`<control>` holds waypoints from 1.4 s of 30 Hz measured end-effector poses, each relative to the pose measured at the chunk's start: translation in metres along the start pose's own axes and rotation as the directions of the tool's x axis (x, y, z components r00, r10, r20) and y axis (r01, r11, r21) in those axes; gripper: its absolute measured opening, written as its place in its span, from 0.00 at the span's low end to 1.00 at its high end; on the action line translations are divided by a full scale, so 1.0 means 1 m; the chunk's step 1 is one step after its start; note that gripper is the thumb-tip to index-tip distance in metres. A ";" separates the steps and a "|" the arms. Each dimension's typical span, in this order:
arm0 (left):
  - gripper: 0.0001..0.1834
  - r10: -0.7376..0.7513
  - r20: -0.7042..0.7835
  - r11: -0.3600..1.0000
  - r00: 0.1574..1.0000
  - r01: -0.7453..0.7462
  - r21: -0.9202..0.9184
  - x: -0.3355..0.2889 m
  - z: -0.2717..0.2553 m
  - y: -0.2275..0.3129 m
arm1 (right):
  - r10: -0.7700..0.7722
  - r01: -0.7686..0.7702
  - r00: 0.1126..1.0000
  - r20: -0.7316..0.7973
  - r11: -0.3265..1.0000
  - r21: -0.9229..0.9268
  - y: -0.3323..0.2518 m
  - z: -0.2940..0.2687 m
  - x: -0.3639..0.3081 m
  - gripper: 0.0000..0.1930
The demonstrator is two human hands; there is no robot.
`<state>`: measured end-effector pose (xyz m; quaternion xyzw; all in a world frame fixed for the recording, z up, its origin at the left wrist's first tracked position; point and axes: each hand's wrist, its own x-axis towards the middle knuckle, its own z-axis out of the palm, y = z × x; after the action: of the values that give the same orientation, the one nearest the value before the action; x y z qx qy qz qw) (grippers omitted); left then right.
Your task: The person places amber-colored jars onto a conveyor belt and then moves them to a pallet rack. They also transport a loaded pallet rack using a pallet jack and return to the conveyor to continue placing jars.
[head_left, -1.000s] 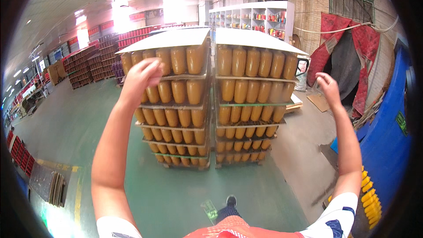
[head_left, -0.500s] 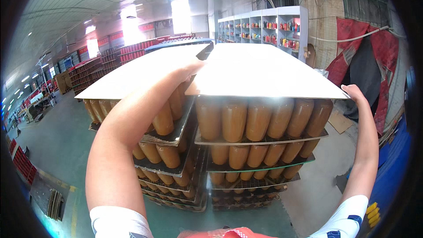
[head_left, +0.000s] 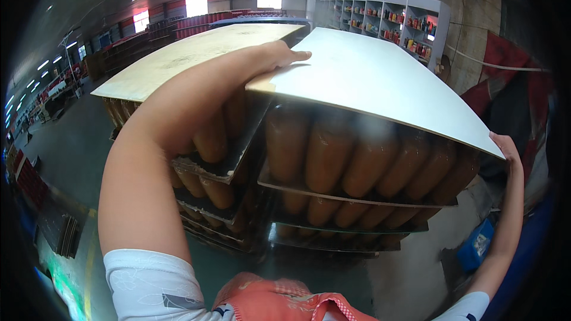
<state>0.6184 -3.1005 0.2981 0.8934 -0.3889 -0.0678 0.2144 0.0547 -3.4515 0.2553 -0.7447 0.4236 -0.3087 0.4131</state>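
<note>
Both hands grip a grey top sheet (head_left: 380, 77) over stacked amber bottles (head_left: 351, 160): left hand (head_left: 270, 59) at its near-left edge, right hand (head_left: 505, 151) at right corner. Best lifted level, w/ even pull.

My stacks stand on the grey-green floor (head_left: 71, 160). Each one is trays (head_left: 351, 199) of brown bottles (head_left: 369, 160) layered over each other, row upon row. A pale sheet (head_left: 375, 77) lies on the right stack's top bottles, and a tan board (head_left: 190, 56) covers the left stack just beside it.
</note>
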 end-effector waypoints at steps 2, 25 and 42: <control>0.47 0.026 -0.060 0.999 0.998 -0.024 0.034 0.000 -0.013 0.001 | -0.037 0.037 0.999 -0.003 0.999 0.024 0.000 0.000 -0.003 0.19; 0.45 0.195 -0.453 0.979 0.870 -0.197 0.043 0.023 -0.188 -0.179 | -0.222 0.247 0.967 -0.127 0.937 0.246 -0.134 0.153 -0.075 0.19; 0.39 0.046 -0.458 0.976 0.888 -0.138 -0.170 0.079 -0.409 -0.659 | -0.157 0.172 0.985 -0.072 0.922 0.346 -0.415 0.579 -0.139 0.16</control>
<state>1.2287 -2.6233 0.3823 0.8394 -0.3619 0.1133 0.3894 0.6174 -2.9992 0.3329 -0.6852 0.3066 -0.4287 0.5028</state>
